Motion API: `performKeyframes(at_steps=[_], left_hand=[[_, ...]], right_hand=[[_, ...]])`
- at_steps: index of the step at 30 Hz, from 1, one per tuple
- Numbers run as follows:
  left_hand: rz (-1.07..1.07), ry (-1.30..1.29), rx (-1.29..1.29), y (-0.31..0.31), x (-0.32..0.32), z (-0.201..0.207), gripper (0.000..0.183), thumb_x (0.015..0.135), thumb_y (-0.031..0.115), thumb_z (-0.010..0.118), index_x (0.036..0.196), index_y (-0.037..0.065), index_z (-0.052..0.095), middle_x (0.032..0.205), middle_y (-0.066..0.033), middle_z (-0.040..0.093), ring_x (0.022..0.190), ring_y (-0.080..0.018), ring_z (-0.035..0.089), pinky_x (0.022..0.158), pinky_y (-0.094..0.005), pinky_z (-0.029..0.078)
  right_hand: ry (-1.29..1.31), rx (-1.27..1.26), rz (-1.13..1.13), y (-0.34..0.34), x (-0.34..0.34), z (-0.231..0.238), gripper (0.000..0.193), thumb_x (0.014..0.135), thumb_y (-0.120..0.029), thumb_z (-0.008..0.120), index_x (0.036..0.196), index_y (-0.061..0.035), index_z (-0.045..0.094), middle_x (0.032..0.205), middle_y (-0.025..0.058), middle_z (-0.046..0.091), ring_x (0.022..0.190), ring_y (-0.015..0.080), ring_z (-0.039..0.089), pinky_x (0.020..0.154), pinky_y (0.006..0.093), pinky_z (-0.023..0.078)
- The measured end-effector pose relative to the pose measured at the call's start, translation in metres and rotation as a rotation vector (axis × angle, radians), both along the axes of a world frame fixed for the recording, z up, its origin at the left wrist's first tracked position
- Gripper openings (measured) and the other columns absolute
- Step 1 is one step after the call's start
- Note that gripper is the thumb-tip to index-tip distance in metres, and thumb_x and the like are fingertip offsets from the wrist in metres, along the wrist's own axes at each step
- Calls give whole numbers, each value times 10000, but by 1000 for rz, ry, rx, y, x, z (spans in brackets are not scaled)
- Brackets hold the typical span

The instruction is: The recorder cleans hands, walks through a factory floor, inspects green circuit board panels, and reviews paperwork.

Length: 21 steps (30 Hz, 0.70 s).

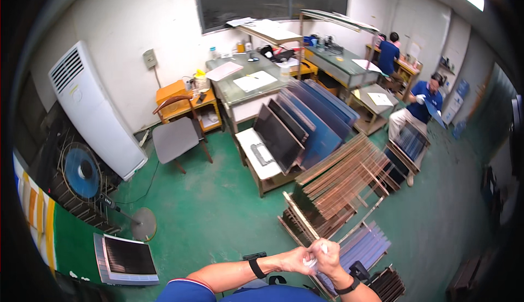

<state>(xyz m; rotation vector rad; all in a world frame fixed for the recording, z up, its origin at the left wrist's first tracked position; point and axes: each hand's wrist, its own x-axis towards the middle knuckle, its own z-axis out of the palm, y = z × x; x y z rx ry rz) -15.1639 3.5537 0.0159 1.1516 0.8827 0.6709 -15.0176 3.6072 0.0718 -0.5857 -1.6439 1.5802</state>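
My left hand (296, 260) and my right hand (327, 255) meet in front of my body, with fingers curled and touching. Between them shows a small crumpled white thing (310, 262), soft-looking and mostly hidden by the fingers; its kind is unclear. A black band circles each of my wrists. Just beyond the hands stands a wooden rack (300, 214) filled with a row of thin copper-edged panels (344, 176). Close to my right forearm is a lower rack of bluish-purple panels (364, 251).
Large dark sheets (278, 138) lean on a low white-topped stand (254, 149). Beyond are green-topped tables (245, 81) and a grey chair (177, 138). A standing fan (82, 169) and an air conditioner (98, 111) are at left. A seated co-worker (420, 103) holds a panel; another person (388, 56) sits farther back.
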Motion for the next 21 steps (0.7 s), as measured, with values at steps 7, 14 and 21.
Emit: performKeyframes(at_steps=[7,14,21], left_hand=[[484,450,159,-20,-190,17,316,657,301,719,733,17,602,679,-132,646,632,-258,650,594,-378,496],[754,702,191,4,-324,1,289,655,313,730,724,44,648,661,-130,659,659,-307,670,592,-405,513],[757,610,38,81,-456,-21,373,699,311,738,903,18,630,816,-119,665,783,-240,663,682,-372,516]], right_hand=[[-28,-112,195,22,-231,-22,498,1019,-308,427,616,-17,461,536,55,477,469,121,459,458,271,392],[-116,-52,356,58,-398,-34,486,1015,-302,451,614,-28,480,528,0,485,491,66,434,455,254,366],[-149,-243,477,138,-532,-69,491,1010,-348,453,631,-39,495,552,-5,497,516,64,459,468,250,368]])
